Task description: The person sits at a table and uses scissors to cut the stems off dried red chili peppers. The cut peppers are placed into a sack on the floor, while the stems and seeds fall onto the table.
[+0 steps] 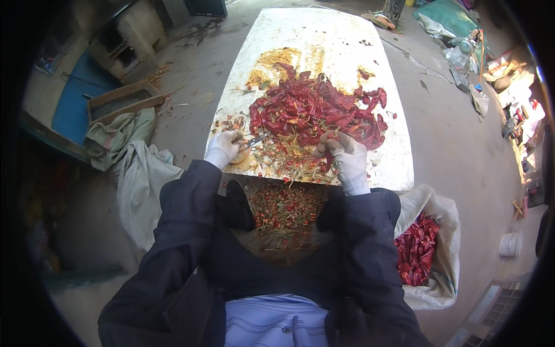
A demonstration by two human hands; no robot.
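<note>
My left hand (224, 147), in a white glove, holds a pair of scissors (255, 141) with orange handles, the blades pointing right toward the pile. A heap of dried red chilli peppers (312, 104) covers the middle of a white board (329, 30). At the heap's near right side, my gloved right hand (344, 152) pinches a red chilli pepper (330, 160), which hangs below the fingers. Cut stems and small scraps (290, 160) are strewn between my hands, up to the board's near edge.
Right of my leg stands an open white woven sack (451, 243) with red chillies (417, 249) inside. More stems and scraps (284, 208) lie on the ground between my feet. Crumpled sacks (141, 173) and a wooden frame (125, 102) are at left, a white bucket (510, 243) at far right.
</note>
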